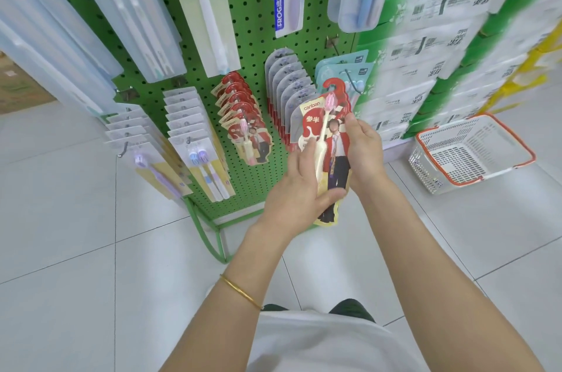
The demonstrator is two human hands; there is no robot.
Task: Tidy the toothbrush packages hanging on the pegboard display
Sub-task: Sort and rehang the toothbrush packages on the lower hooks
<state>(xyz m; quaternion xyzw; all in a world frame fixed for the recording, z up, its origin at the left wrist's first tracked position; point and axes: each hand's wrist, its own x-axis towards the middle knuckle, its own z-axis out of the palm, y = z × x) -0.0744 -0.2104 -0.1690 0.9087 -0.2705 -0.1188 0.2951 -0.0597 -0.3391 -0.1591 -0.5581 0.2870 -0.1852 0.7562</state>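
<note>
Both hands hold a small stack of red and cream toothbrush packages (pixel 330 140) in front of the green pegboard (pixel 252 46). My left hand (pixel 299 186) grips the stack's lower part, thumb across the front. Around the stack's right edge my right hand (pixel 363 149) curls its fingers, with the thumb near the top. A row of matching red packages (pixel 240 116) hangs on a peg to the left. Grey packages (pixel 289 83) hang just behind the held stack, and teal ones (pixel 346 70) hang on a hook at the right.
White-backed packages (pixel 188 125) and more (pixel 130 134) hang at lower left, long clear packages (pixel 127 7) above. Stacked tissue packs (pixel 441 37) stand right of the board. A white basket with an orange rim (pixel 471 153) sits on the tiled floor at right.
</note>
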